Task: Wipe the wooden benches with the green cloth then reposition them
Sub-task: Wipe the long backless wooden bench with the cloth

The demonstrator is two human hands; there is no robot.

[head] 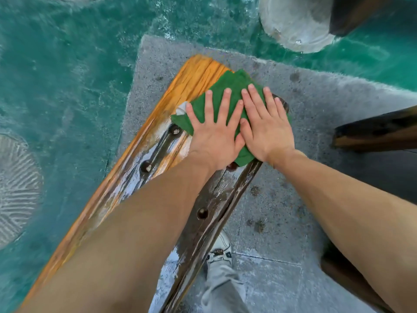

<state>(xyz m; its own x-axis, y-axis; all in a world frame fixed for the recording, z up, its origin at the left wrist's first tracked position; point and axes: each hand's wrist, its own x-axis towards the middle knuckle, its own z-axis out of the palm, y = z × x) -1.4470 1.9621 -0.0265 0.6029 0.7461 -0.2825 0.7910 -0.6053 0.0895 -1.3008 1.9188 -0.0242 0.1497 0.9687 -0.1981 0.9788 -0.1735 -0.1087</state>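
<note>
On far end of wooden bench (194,71): green cloth (228,91) spread flat, your left hand (214,134) and right hand (266,129) side by side, fingers straight, pressing it down. Wiping step under way, I'd say. Next: drag cloth toward you over wet near boards, then reposition.

Both hands, left (214,136) and right (265,129), lie flat side by side, fingers straight
</note>
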